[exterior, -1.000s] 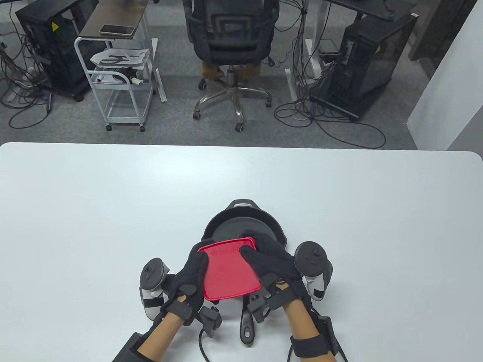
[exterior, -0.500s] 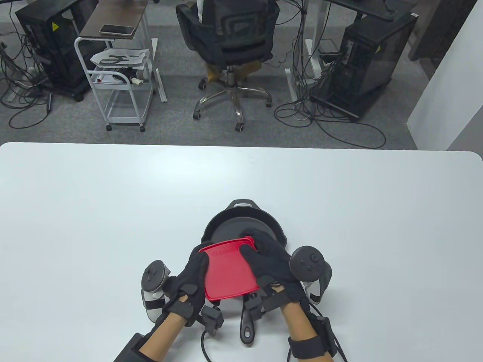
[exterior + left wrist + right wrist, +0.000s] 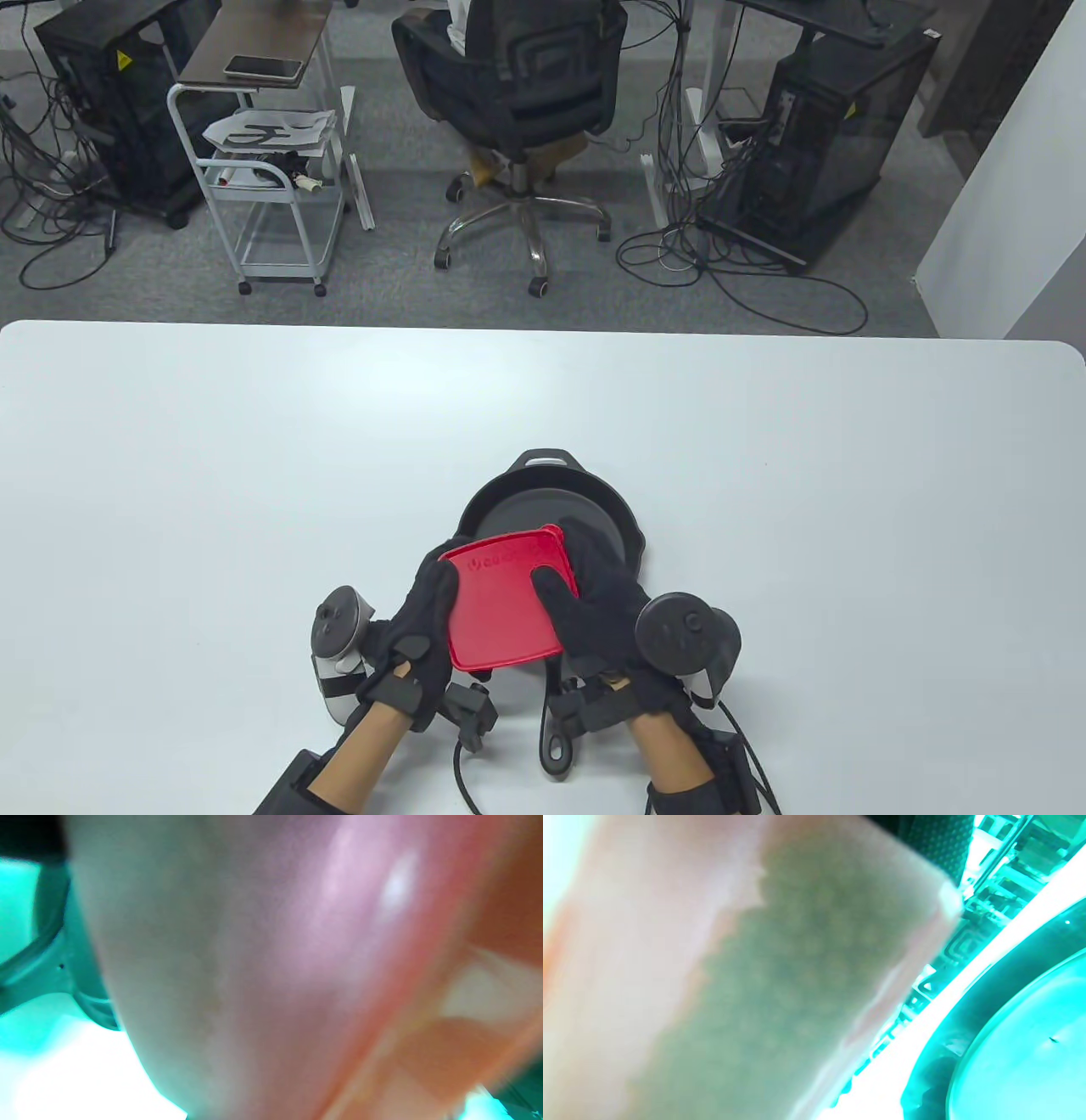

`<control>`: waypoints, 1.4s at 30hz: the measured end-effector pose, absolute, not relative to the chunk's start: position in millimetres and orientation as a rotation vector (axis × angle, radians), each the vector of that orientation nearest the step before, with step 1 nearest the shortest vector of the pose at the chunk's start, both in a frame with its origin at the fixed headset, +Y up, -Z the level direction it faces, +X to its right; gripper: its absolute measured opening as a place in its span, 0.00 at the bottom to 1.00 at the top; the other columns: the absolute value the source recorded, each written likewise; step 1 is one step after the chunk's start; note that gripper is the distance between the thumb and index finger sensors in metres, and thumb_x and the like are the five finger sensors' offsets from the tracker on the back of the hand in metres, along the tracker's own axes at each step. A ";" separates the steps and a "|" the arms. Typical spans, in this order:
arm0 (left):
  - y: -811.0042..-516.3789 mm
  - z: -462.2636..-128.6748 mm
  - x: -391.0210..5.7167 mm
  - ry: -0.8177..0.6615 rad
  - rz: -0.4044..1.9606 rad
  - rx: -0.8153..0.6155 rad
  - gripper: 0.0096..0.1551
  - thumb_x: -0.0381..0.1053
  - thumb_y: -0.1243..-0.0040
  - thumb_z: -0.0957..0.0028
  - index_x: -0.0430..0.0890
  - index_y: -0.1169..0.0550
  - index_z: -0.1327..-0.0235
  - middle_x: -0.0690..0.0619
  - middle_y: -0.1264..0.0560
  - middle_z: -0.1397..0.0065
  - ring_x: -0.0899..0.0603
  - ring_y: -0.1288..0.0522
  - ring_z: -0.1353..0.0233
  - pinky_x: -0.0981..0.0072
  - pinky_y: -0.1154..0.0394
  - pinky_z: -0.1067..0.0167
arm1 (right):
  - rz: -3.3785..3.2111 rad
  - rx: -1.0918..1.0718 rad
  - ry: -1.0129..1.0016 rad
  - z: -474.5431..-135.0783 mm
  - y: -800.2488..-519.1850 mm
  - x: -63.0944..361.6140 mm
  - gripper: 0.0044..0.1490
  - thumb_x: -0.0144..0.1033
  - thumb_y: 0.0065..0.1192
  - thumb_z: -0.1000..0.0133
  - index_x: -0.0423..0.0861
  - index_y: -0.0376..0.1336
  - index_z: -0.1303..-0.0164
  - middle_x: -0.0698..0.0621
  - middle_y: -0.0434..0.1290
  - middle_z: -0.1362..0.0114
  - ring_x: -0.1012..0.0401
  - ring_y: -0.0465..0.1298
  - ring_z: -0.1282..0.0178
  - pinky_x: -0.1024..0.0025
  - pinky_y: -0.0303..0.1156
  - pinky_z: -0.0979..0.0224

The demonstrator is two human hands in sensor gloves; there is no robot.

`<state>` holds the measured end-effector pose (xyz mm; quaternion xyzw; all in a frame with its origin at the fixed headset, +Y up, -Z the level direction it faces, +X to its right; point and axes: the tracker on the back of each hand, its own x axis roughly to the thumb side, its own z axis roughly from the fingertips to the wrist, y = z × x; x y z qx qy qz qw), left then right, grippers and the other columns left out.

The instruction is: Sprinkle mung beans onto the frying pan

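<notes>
Left hand (image 3: pixel 422 628): gloved, at 7 o'clock of the pan; its fingers (image 3: pixel 443 586) gripped the left edge of the lidded container (image 3: pixel 505 598).

Lidded container: translucent tub under a red lid (image 3: pixel 501 586), held above the near part of the frying pan (image 3: pixel 594 509), tilted, far edge over the pan floor. The lid was on, so no beans could fall yet. Judged light and rigid; smooth plastic walls probably slippery under fabric gloves. Best held by opposite walls just under the lid rim, as here. The lid, judged slightly flexible, should peel from a corner.

Mung beans (image 3: pixel 806 984): inside the tub, a mottled green mass filling part of it. Judged loose, hard and free-rolling; likely to shift suddenly when tipped and to bounce on iron.

Frying pan: black cast iron, on the white surface (image 3: pixel 254 475), long handle (image 3: pixel 556 730) towards 6 o'clock, helper loop at 12. Judged heavy, unlikely to slide.

Right hand (image 3: pixel 607 607): at 5 o'clock of the pan; thumb over the lid, fingers wrapped on the right wall, gripping.

Views: the table view gave layout, hands and lid but hid the contents. The right wrist view alone showed the beans through the wall, and a bare pan floor (image 3: pixel 1031 1052). The left wrist view showed only a blurred tub wall (image 3: pixel 254 963).
</notes>
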<state>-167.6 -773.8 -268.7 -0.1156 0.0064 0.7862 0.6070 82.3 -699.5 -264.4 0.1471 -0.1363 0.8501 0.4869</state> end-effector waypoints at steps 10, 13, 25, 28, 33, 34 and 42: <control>-776.2 -266.2 -163.4 0.009 1.821 -0.287 0.51 0.86 0.65 0.60 0.64 0.41 0.23 0.46 0.29 0.30 0.36 0.18 0.55 0.52 0.16 0.70 | 2.124 0.254 -0.527 -262.4 -702.0 87.1 0.26 0.57 0.63 0.37 0.44 0.72 0.51 0.41 0.73 0.26 0.40 0.79 0.41 0.59 0.82 0.47; -776.2 -265.5 -163.4 0.017 1.816 -0.294 0.51 0.85 0.70 0.62 0.65 0.41 0.24 0.46 0.29 0.29 0.37 0.19 0.54 0.52 0.16 0.70 | 2.115 0.245 -0.518 -263.3 -702.0 87.3 0.22 0.55 0.64 0.37 0.46 0.73 0.58 0.42 0.75 0.27 0.42 0.81 0.42 0.60 0.83 0.49; -781.8 -266.7 -160.0 -0.002 1.865 -0.372 0.49 0.84 0.74 0.62 0.67 0.45 0.23 0.47 0.32 0.27 0.37 0.22 0.51 0.50 0.17 0.68 | 2.093 0.235 -0.554 -263.4 -700.9 88.5 0.24 0.58 0.68 0.38 0.47 0.75 0.75 0.45 0.77 0.29 0.41 0.82 0.43 0.59 0.84 0.50; -781.3 -266.6 -159.5 -0.002 1.871 -0.380 0.49 0.84 0.74 0.61 0.67 0.45 0.23 0.47 0.33 0.27 0.36 0.22 0.50 0.49 0.17 0.69 | 2.079 0.231 -0.575 -261.2 -701.1 88.2 0.25 0.59 0.70 0.39 0.47 0.75 0.77 0.47 0.77 0.29 0.42 0.81 0.43 0.58 0.84 0.49; -779.7 -266.6 -159.2 -0.007 1.887 -0.395 0.49 0.84 0.74 0.61 0.68 0.47 0.23 0.47 0.34 0.26 0.36 0.23 0.48 0.49 0.17 0.69 | 2.085 0.247 -0.659 -258.5 -697.0 88.0 0.23 0.57 0.70 0.39 0.46 0.77 0.71 0.51 0.75 0.27 0.44 0.80 0.40 0.62 0.84 0.47; -779.4 -266.9 -159.3 -0.010 1.921 -0.391 0.49 0.84 0.73 0.61 0.67 0.47 0.23 0.47 0.34 0.26 0.35 0.23 0.47 0.48 0.17 0.68 | 2.099 0.274 -0.654 -259.2 -695.1 87.1 0.23 0.56 0.67 0.38 0.45 0.77 0.67 0.50 0.75 0.27 0.45 0.80 0.40 0.62 0.84 0.46; -778.3 -268.5 -167.3 0.010 1.952 -0.384 0.49 0.84 0.74 0.61 0.66 0.46 0.23 0.48 0.34 0.26 0.36 0.23 0.47 0.49 0.17 0.70 | 2.101 0.406 -0.507 -256.7 -689.2 77.5 0.28 0.54 0.61 0.38 0.41 0.73 0.47 0.42 0.67 0.20 0.39 0.74 0.34 0.55 0.78 0.38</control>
